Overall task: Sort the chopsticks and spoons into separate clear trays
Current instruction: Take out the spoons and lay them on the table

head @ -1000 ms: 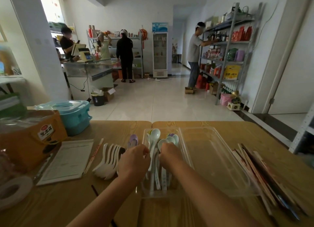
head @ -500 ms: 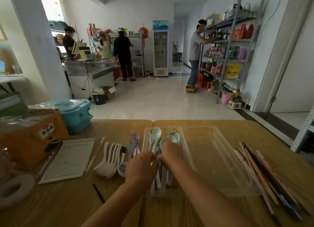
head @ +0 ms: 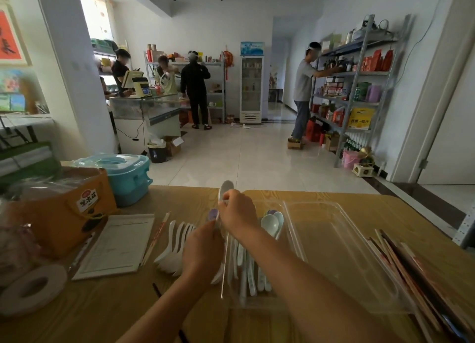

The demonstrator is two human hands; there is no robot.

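A narrow clear tray (head: 253,301) in front of me holds several pale spoons (head: 270,224) lying lengthwise. My right hand (head: 237,215) is raised over its far left corner and pinches a pale green spoon (head: 226,187), bowl pointing up. My left hand (head: 203,250) is just left of the tray, its fingers curled at a purple spoon (head: 213,214). A row of white spoons (head: 171,247) lies on the table left of that hand. A wider clear tray (head: 341,255) to the right is empty. Wrapped chopsticks (head: 411,268) are piled at the table's right edge.
A single wrapped chopstick pair (head: 156,236) lies beside a clipboard (head: 115,245). An orange box (head: 64,209), a teal container (head: 128,175) and a tape roll (head: 33,287) crowd the left. A dark stick (head: 156,290) lies near my left forearm. Several people stand in the shop beyond.
My right hand has risen out of the spoon tray, lifting one pale spoon with it. My left hand stayed at the tray's left wall, by the purple spoon.
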